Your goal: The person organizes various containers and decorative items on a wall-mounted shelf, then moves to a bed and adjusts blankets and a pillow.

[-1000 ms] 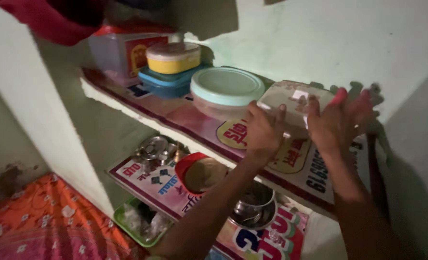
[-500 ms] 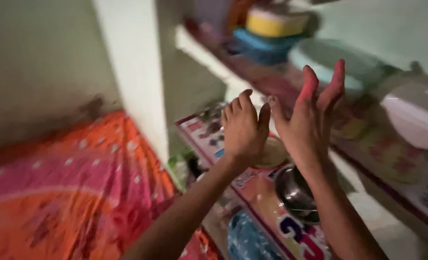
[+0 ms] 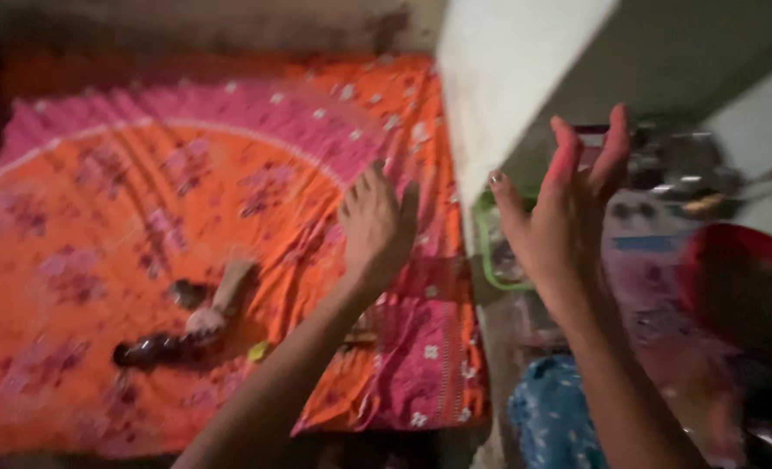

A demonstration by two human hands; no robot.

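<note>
Both arms are raised with fingers spread and nothing in them: the left hand hovers over an orange and pink flower-patterned bedspread, the right hand in front of a white wall edge and a green-rimmed tray. On the bedspread lie a few small dark, blurred objects, too unclear to identify

Both hands left shelf, now over orange cloth.
</note>
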